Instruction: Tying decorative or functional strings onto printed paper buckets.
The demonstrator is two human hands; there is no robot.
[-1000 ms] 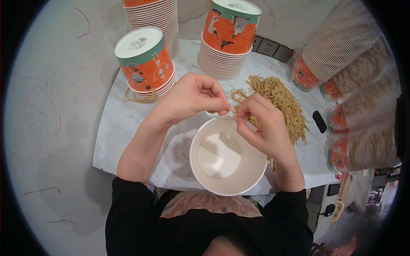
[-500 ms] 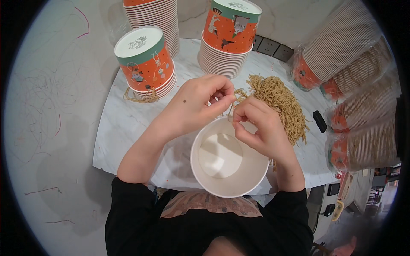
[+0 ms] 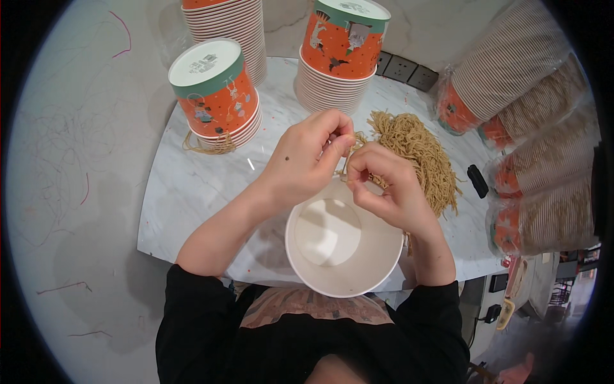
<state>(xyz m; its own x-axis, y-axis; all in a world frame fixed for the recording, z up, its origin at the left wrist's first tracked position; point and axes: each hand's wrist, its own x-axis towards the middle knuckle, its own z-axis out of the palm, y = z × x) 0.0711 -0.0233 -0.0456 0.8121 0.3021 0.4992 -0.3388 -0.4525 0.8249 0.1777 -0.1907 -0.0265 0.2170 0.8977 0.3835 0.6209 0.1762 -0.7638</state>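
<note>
A large white paper bucket (image 3: 345, 256) stands with its mouth up at the table's near edge, against my shirt. Over its far rim, my left hand (image 3: 308, 157) pinches a thin tan cord, its thumb and forefinger pressed together. Close by on the right, my right hand (image 3: 390, 185) also has its fingertips closed on the cord at the rim. The short piece of cord between them is partly hidden by my fingers. Just beyond my right hand lies a thick bundle of tan cords (image 3: 419, 153), with loose ends spread about.
Orange-and-green paper buckets stand upside down in a short stack (image 3: 217, 102) with a cord loop around it, and in a taller stack (image 3: 342, 51). Plastic-wrapped bucket stacks (image 3: 505, 70) lie at the right. A black object (image 3: 478, 182) and power sockets (image 3: 401, 68) are nearby.
My left hand has shifted slightly, its fingertips staying closed on the cord. My right hand stays almost in place at the rim, and the bucket has hardly moved.
</note>
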